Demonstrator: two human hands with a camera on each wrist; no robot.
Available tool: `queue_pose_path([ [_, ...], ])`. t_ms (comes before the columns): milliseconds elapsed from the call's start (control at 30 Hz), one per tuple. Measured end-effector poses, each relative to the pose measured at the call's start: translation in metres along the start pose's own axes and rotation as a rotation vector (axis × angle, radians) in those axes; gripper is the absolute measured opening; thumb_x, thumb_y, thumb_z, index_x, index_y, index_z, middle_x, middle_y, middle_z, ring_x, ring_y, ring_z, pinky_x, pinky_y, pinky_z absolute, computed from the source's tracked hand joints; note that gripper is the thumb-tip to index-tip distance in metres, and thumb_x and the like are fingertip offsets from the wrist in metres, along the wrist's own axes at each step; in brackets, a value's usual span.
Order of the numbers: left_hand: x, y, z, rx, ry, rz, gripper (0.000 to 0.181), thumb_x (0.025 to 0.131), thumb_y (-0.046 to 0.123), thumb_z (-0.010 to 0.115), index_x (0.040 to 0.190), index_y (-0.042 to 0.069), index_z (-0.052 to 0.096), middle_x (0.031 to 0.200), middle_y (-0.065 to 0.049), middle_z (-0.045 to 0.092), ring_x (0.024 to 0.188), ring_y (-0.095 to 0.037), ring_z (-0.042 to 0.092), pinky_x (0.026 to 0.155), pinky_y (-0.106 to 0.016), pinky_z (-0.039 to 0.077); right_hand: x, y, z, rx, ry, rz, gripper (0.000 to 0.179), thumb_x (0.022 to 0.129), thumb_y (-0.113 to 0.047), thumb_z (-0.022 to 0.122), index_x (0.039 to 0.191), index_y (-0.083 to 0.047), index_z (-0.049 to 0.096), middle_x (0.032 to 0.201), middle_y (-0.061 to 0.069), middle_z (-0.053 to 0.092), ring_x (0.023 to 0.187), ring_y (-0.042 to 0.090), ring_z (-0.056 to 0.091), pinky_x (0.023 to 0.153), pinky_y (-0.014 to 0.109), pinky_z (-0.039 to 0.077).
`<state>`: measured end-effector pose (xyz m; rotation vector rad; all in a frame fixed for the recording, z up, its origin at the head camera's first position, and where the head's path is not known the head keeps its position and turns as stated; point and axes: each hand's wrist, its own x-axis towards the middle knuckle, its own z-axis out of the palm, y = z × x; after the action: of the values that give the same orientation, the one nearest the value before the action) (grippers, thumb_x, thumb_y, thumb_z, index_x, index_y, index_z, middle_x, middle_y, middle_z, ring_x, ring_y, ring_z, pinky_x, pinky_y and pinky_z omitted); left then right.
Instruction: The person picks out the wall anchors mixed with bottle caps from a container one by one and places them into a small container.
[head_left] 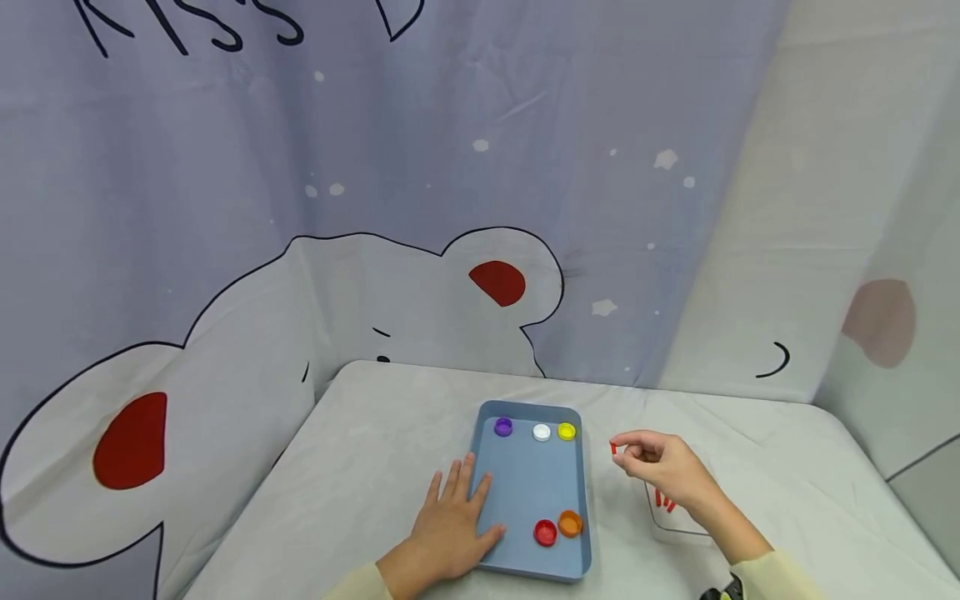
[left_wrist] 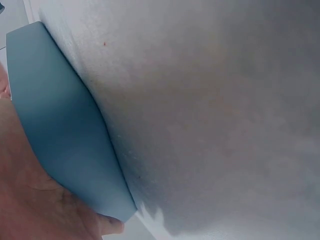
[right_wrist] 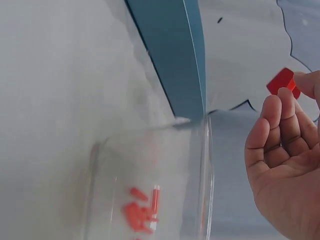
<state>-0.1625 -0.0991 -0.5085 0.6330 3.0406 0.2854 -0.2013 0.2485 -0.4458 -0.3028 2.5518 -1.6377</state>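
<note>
My left hand (head_left: 453,525) lies with spread, straight fingers over the left side of a shallow blue tray (head_left: 525,479). In the left wrist view it touches the outer wall of the tray (left_wrist: 65,120). Between thumb and fingertips, my right hand (head_left: 667,467) pinches a small red stick (head_left: 613,448), held up to the right of the tray. The right wrist view shows the right hand (right_wrist: 290,145) above a clear plastic box (right_wrist: 207,165) with several red sticks (right_wrist: 137,215) inside. Part of this box is hidden by the right forearm in the head view.
Inside the tray, purple (head_left: 503,427), white (head_left: 542,432) and yellow (head_left: 566,431) round caps sit along the far end. Red (head_left: 545,532) and orange (head_left: 570,523) ones sit near the front right. White cloth (head_left: 405,433) covers the table; a printed curtain (head_left: 450,125) hangs behind.
</note>
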Motion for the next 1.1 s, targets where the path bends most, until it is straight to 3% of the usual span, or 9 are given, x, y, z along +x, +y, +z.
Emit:
queue_pose_path([
  [267, -0.001, 0.0, 0.0, -0.004, 0.001, 0.006, 0.077, 0.097, 0.061, 0.051, 0.153, 0.009, 0.045, 0.165, -0.023, 0.022, 0.151, -0.043, 0.022, 0.119, -0.063, 0.017, -0.014, 0.008, -0.019, -0.034, 0.038, 0.053, 0.041, 0.092, -0.024, 0.076, 0.124, 0.001, 0.067, 0.083, 0.003, 0.065, 0.075, 0.017, 0.063, 0.056, 0.026, 0.046],
  [500, -0.001, 0.0, -0.001, 0.002, -0.013, 0.001, 0.078, 0.097, 0.062, 0.05, 0.154, 0.009, 0.044, 0.165, -0.023, 0.021, 0.152, -0.043, 0.022, 0.119, -0.063, 0.016, -0.027, 0.015, -0.035, -0.019, 0.044, 0.042, 0.045, 0.094, -0.025, 0.074, 0.127, 0.004, 0.064, 0.088, 0.006, 0.068, 0.085, 0.013, 0.069, 0.072, 0.029, 0.055],
  [767, -0.004, -0.001, -0.001, 0.005, -0.013, -0.003, 0.078, 0.097, 0.062, 0.05, 0.154, 0.009, 0.043, 0.166, -0.022, 0.02, 0.151, -0.044, 0.022, 0.119, -0.063, 0.016, -0.045, 0.03, -0.051, -0.078, 0.067, 0.045, 0.041, 0.094, -0.02, 0.073, 0.126, 0.003, 0.065, 0.089, -0.003, 0.065, 0.08, 0.005, 0.062, 0.073, 0.024, 0.052],
  [1100, 0.001, -0.002, 0.004, -0.011, 0.024, 0.021, 0.077, 0.098, 0.061, 0.049, 0.153, 0.007, 0.044, 0.165, -0.024, 0.021, 0.15, -0.046, 0.023, 0.117, -0.065, 0.016, -0.051, 0.045, -0.067, -0.179, 0.099, 0.002, 0.036, 0.093, -0.016, 0.074, 0.123, 0.003, 0.067, 0.086, -0.007, 0.064, 0.077, 0.001, 0.061, 0.067, 0.022, 0.051],
])
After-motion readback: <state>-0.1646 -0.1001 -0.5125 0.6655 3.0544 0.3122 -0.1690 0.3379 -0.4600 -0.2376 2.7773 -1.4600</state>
